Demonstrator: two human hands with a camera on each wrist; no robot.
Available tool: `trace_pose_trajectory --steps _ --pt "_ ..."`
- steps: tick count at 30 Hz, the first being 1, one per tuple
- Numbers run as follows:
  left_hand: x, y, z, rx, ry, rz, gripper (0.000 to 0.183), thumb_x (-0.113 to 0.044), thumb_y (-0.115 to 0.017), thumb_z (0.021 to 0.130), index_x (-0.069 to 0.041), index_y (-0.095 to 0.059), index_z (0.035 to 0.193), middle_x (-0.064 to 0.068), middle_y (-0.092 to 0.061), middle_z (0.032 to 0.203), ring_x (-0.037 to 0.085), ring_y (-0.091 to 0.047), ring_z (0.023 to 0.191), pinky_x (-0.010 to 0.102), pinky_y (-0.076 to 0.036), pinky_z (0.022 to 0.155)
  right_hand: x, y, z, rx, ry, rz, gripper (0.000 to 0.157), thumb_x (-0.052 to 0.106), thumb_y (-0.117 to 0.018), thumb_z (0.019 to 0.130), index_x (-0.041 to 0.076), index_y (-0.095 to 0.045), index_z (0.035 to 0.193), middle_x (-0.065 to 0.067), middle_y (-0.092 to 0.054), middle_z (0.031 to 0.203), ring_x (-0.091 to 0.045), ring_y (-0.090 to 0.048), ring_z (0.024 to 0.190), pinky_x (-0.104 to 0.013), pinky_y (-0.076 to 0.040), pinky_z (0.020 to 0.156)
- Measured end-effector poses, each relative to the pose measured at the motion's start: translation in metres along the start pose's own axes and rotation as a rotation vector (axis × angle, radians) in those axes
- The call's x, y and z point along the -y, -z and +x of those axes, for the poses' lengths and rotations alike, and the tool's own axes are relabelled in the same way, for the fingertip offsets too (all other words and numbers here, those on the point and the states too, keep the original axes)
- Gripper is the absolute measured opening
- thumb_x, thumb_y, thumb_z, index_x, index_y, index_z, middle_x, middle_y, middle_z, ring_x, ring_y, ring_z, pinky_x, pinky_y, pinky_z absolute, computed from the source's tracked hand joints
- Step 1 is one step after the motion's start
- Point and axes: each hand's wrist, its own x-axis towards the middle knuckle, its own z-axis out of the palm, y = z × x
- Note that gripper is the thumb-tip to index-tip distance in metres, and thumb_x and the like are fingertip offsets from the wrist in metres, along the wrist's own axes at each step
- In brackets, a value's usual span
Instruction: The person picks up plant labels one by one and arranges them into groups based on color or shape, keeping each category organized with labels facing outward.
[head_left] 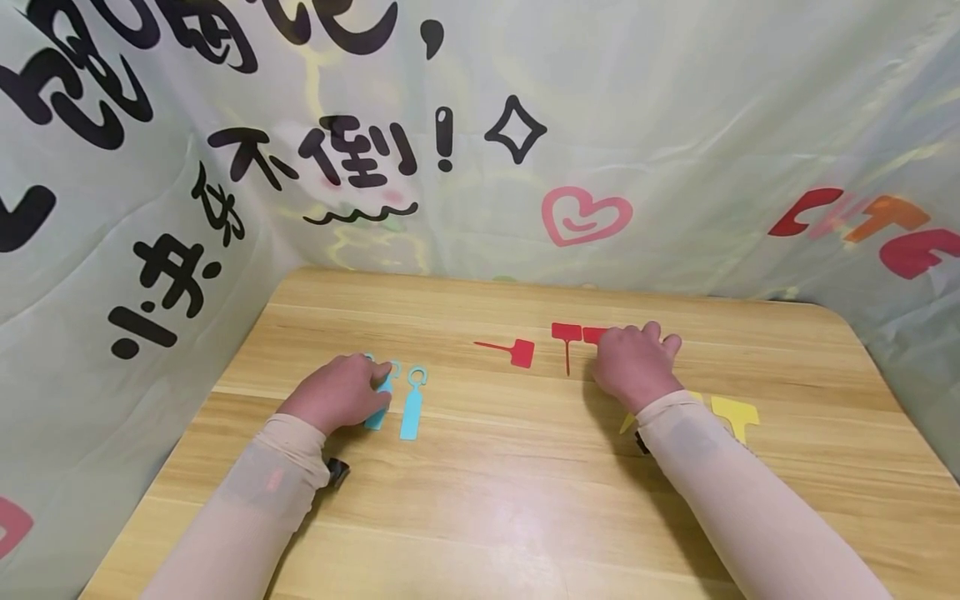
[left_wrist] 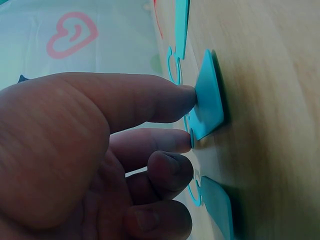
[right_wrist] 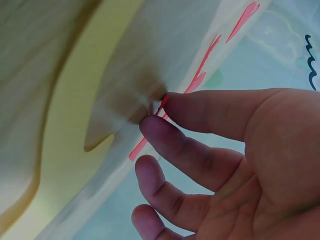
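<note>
My left hand [head_left: 339,390] is at a light-blue hook-topped plant tag [left_wrist: 209,102] on the left of the table. Its thumb and index finger pinch the tag near the hooked end, and the other fingers are curled. Another blue tag [head_left: 412,415] lies just to the right, and a third [left_wrist: 219,210] shows at the bottom of the left wrist view. Farther back on the right, my right hand [head_left: 637,365] pinches a red T-shaped plant tag [right_wrist: 164,104] between thumb and index finger. The hand hides much of this tag in the head view.
Two more red tags lie left of my right hand, one sideways [head_left: 522,353] and one upright [head_left: 566,332]. Yellow T-shaped tags [head_left: 737,412] lie near my right wrist, partly under the sleeve. A printed cloth [head_left: 675,108] hangs behind the wooden table [head_left: 480,500].
</note>
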Motion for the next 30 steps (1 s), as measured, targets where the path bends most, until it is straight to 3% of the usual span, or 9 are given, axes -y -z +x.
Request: trace_pose_trajectory --steps 8,20,26,30 --pt "-0.001 0.002 -0.001 0.004 0.007 -0.006 0.055 -0.026 -0.060 0.097 -0.013 -0.053 0.150 0.026 -0.044 0.154 0.044 -0.039 0.144 0.046 -0.045 0.091 0.001 0.001 0.000 0.011 -0.003 -0.005 0.024 0.004 -0.049 0.088 0.012 -0.060 0.068 -0.013 -0.054 0.080 -0.044 -0.036 0.097 -0.065 -0.022 0.085" --pt "-0.002 0.002 -0.001 0.000 0.006 0.006 0.055 -0.026 -0.060 0.096 -0.013 -0.054 0.149 0.023 -0.050 0.151 0.041 -0.046 0.139 0.043 -0.046 0.087 0.003 0.002 -0.001 0.011 -0.009 0.002 0.023 0.004 -0.051 0.086 0.012 -0.059 0.065 -0.013 -0.052 0.078 -0.042 -0.036 0.096 -0.063 -0.021 0.085" --pt "-0.002 0.001 -0.001 0.004 0.012 -0.003 0.055 -0.026 -0.061 0.096 -0.014 -0.054 0.149 0.023 -0.049 0.151 0.039 -0.047 0.138 0.043 -0.046 0.085 0.016 0.007 -0.005 -0.056 0.021 -0.005 0.024 0.010 -0.058 0.084 0.013 -0.057 0.060 -0.012 -0.052 0.076 -0.042 -0.036 0.096 -0.064 -0.021 0.085" --pt "-0.001 0.002 -0.001 0.004 0.010 -0.006 0.056 -0.026 -0.061 0.096 -0.013 -0.054 0.150 0.024 -0.048 0.152 0.040 -0.047 0.138 0.044 -0.046 0.088 0.034 0.011 -0.007 -0.045 0.049 -0.004 0.028 0.019 -0.064 0.087 0.013 -0.059 0.060 -0.012 -0.053 0.079 -0.041 -0.037 0.098 -0.062 -0.024 0.085"
